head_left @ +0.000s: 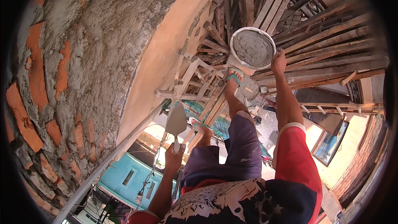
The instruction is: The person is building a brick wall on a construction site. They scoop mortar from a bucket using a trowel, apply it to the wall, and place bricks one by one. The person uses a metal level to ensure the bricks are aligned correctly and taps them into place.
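Note:
My left hand (pixel 174 157) is closed round the handle of a trowel (pixel 177 120), its blade pointing away from me and coated with grey mortar. Up ahead on the right, my right hand (pixel 279 61) grips the rim of a pale round bucket (pixel 271 40). Wet grey mortar (pixel 253 49) fills most of that bucket. Whether the bucket's base rests on anything is hidden. To the left rises a brick wall (pixel 37 70), partly covered with rough mortar, with orange bricks showing through.
My sandalled feet (pixel 234 78) stand on narrow wooden planks (pixel 215 103) above the ground. Long timber beams (pixel 331 54) are stacked ahead and to the right. A smooth orange wall (pixel 157 54) borders the left, and a string (pixel 155 157) hangs beside it. A turquoise structure (pixel 137 174) lies below.

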A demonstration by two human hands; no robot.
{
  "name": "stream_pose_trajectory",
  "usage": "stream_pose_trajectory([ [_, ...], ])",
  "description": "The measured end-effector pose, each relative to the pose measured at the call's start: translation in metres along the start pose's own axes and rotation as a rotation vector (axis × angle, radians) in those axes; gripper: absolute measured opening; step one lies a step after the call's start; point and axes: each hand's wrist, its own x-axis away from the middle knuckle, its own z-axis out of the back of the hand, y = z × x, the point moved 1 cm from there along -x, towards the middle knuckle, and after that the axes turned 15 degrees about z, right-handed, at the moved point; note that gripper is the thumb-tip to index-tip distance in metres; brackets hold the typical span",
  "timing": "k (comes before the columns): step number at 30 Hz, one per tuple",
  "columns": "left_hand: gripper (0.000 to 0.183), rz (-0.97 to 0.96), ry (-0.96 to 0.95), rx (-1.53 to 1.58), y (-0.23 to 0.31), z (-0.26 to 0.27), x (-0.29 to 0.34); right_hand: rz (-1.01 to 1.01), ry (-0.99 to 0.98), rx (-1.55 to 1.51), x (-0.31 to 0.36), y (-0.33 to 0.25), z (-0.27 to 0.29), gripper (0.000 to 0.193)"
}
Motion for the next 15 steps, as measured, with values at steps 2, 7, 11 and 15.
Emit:
stream_pose_trajectory([
  [2,0.024,-0.038,-0.073,0.031,0.007,-0.015,-0.021,0.12,0.024,0.064,0.013,0.012,0.004,0.034],
  [7,0.023,-0.099,-0.22,0.153,0.058,-0.049,-0.048,0.0,-0.055,-0.029,0.012,-0.012,0.011,0.042],
  [11,0.02,-0.227,-0.221,0.102,0.08,-0.062,-0.067,-0.004,-0.023,-0.101,0.01,-0.032,0.031,0.044],
  [15,0.02,-0.439,-0.125,0.074,0.107,-0.068,-0.073,-0.3,-0.178,-0.374,0.003,-0.108,0.03,0.047],
])
